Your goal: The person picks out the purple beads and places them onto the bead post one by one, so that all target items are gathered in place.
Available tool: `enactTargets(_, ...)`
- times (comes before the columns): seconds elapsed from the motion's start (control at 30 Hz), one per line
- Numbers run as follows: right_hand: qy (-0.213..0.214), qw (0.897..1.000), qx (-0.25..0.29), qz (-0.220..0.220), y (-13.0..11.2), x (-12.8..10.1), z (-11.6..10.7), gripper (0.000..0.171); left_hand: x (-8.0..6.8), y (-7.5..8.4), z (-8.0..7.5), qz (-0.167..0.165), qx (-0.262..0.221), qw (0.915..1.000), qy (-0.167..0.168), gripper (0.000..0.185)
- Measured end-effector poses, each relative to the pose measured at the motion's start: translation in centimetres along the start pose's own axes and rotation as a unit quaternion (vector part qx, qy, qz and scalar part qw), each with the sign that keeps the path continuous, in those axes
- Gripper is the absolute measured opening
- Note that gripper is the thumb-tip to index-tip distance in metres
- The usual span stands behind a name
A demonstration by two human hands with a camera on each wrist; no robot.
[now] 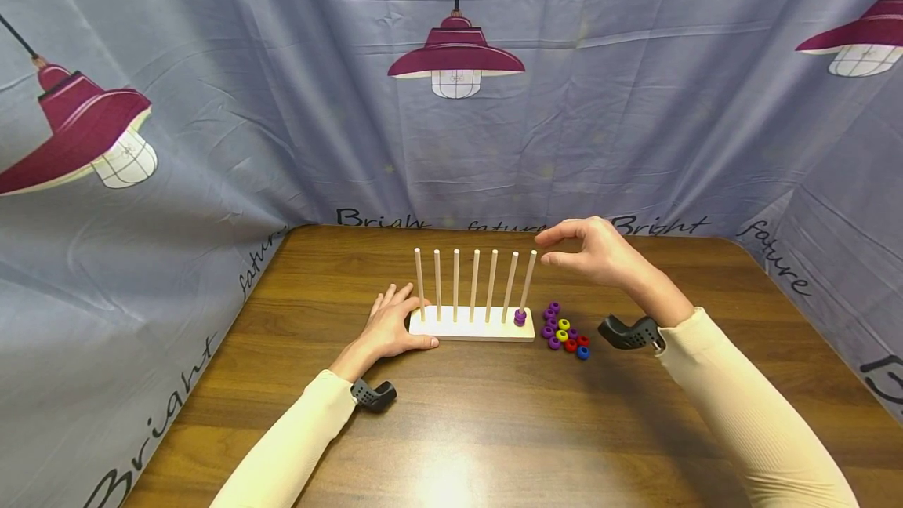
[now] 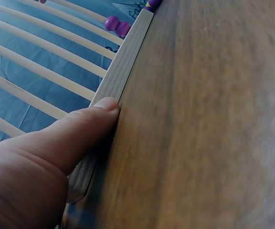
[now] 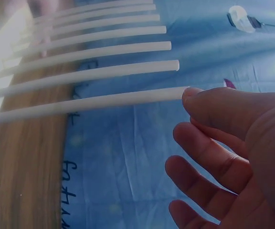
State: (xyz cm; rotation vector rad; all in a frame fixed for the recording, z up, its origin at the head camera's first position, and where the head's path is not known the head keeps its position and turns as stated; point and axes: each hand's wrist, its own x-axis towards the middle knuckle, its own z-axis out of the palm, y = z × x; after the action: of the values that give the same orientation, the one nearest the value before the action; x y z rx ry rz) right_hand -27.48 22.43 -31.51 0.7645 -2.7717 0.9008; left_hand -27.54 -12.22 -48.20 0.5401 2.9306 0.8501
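Note:
A pale wooden peg rack (image 1: 471,329) stands on the table with a row of several upright rods. Two purple beads (image 1: 520,317) sit at the foot of its rightmost rod. My left hand (image 1: 386,328) grips the rack's left end, its thumb (image 2: 87,121) along the front edge in the left wrist view and the other fingers behind. Beside the top of the rightmost rod (image 3: 104,101) is my right hand (image 1: 589,252), thumb and forefinger apart, no bead showing between them. In the right wrist view its thumb tip overlaps the rod's end.
Loose purple, yellow, red and blue beads (image 1: 562,334) lie in a cluster just right of the rack. The brown wooden table (image 1: 494,414) reaches back to a grey-blue curtain (image 1: 339,139) printed with lamps. Each wrist wears a black camera mount (image 1: 628,332).

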Motion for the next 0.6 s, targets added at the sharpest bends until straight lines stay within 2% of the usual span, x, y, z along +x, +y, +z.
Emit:
enactTargets(0.2,0.006,1.000,-0.008,0.003,0.8,-0.2,0.2,0.026,0.0,0.0,0.0,0.001,-0.001,1.0000,0.001,0.066)
enactTargets(0.6,0.009,0.999,0.009,0.046,3.7,-0.8,1.1,0.024,0.0,-0.1,0.1,0.003,-0.003,1.0000,0.006,0.067)
